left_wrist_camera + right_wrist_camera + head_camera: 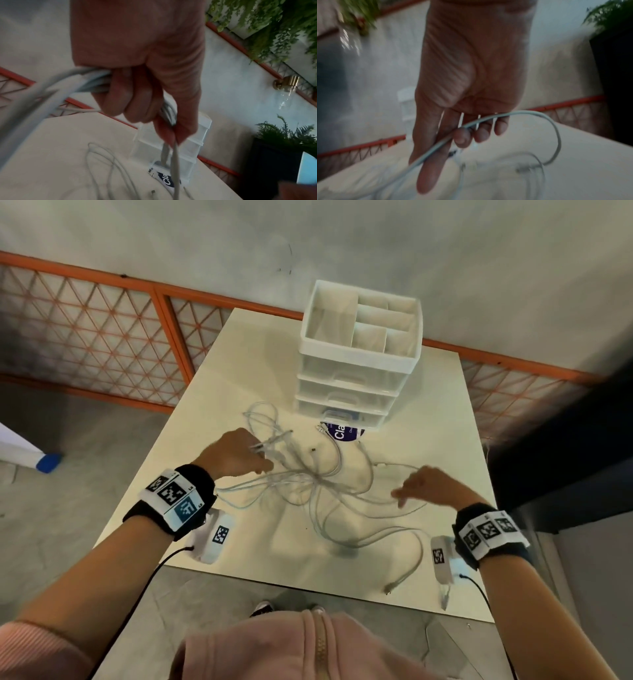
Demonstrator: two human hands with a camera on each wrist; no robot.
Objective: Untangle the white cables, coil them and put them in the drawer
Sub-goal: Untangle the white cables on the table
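Pink hooded top point(308, 648) fills the bottom edge of the head view; just above it our two forearms reach over the pale table point(219, 392).

White cables point(318, 481): one tangled heap at frame centre, strands crossing at a knot-like hub, loose loops running lower right toward the table's near edge, where a plug end point(390, 587) lies.

Left hand point(236, 455), left of centre: fingers curled round a bundle of several strands, fist tight, with two strands leaving between thumb and forefinger in the left wrist view.

Right hand point(424, 486), right of centre: fingers mostly straight and slightly spread; a single strand point(505, 115) lies across them and seems lightly caught at the middle fingertip against the thumb. The view is blurred, so we cannot tell how firm that hold is.

Drawer unit point(356, 361), upper centre: three clear drawers, all appearing pushed in, under an open divided tray. A dark blue label point(342, 433) lies at its foot.

Our judgement: we are early in the untangling, with nothing coiled yet. To do it well, we should loosen the left fist so strands can slide, follow the right hand's one strand back to the hub, and feed its free end through rather than pulling, since pulling would likely tighten the crossing. Then we take one cable out whole before the next.
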